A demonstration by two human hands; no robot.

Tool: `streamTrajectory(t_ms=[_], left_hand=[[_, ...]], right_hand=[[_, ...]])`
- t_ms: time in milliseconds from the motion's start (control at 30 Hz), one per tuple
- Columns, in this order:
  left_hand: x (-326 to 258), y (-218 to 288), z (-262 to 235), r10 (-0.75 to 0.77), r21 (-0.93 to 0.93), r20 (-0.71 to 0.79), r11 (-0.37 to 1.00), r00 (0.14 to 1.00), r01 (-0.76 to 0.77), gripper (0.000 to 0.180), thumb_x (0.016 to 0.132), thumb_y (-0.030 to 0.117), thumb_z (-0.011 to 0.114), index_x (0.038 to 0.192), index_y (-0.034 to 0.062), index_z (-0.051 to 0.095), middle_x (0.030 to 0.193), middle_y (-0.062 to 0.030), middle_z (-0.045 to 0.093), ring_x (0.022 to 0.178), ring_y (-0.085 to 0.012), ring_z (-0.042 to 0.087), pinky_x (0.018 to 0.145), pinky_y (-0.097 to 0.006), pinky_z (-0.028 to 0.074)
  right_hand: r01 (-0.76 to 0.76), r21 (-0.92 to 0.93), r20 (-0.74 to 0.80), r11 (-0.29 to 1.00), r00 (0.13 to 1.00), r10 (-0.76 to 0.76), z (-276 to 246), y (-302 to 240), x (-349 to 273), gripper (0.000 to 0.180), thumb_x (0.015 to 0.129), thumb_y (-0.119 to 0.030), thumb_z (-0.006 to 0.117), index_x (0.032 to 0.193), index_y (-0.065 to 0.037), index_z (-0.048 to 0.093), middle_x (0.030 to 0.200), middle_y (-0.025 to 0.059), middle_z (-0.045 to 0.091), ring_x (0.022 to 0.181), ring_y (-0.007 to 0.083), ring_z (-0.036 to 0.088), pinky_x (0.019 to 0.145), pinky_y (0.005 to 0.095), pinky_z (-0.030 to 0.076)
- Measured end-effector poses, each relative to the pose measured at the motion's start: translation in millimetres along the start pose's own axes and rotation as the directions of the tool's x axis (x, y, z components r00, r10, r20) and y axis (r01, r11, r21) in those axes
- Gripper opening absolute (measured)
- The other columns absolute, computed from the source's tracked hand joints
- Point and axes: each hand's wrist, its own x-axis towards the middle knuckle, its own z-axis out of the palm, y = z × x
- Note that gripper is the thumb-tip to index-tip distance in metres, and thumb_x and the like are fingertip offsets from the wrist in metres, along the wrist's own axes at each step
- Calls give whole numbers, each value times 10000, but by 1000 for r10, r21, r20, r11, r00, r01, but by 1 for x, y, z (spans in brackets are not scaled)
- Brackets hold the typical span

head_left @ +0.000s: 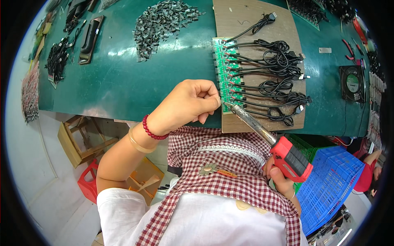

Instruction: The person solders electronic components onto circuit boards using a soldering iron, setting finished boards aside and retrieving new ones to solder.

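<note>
My right hand [281, 178] grips the red and black handle of a soldering gun [257, 128]. Its metal barrel slants up and left, and the tip meets the near end of a green circuit board panel [228, 78]. Beside that tip, my left hand [193, 100] is closed in a pinch; what the fingers hold, if anything, is hidden. Rows of metal pins line the panel's left edge. Several black cables [283, 65], bundled in loops, run rightward from it with small red wires at the joints. Panel and cables lie on a brown wooden board [262, 124].
A heap of small dark connectors [162, 24] lies on the green table [111, 74]. Left of it are a dark elongated tool [89, 41] and black cables. A square fan [352, 84] and red pliers [349, 49] sit right. A blue crate [328, 184] stands below the table edge.
</note>
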Motion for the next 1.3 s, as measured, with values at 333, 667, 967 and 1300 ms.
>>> streamTrajectory(t_ms=[333,667,967,1300], left_hand=[[-1,1,-1,-25,32,0,999,1000,25,95,846,100,564,785,29,546,639,32,532,496,-17,484,427,-156,352],[44,18,-81,788,957,-241,289,567,6,147,766,78,622,857,-7,545,763,-135,577,700,-297,569,632,-356,455],[33,14,-65,851,974,-148,214,505,-76,53,794,26,564,823,-18,560,729,-110,596,598,-239,584,558,-299,473],[-44,-10,69,377,-100,-58,919,924,-381,46,870,-36,504,905,-57,525,806,-82,596,683,-124,627,576,-231,540]], right_hand=[[81,229,-74,970,995,-65,7,-5,-2,454,856,-279,585,1174,7,432,581,67,472,486,139,425,503,295,406],[171,354,-160,919,980,-121,13,-28,7,435,858,-295,582,1101,25,414,544,69,458,439,137,423,436,292,396],[242,427,-174,871,967,-183,13,-32,13,375,888,-209,527,1181,-6,409,627,44,460,540,122,425,575,308,441],[179,151,-4,972,984,-181,39,-62,52,442,837,8,557,1209,-31,321,815,68,503,737,134,503,654,266,443]])
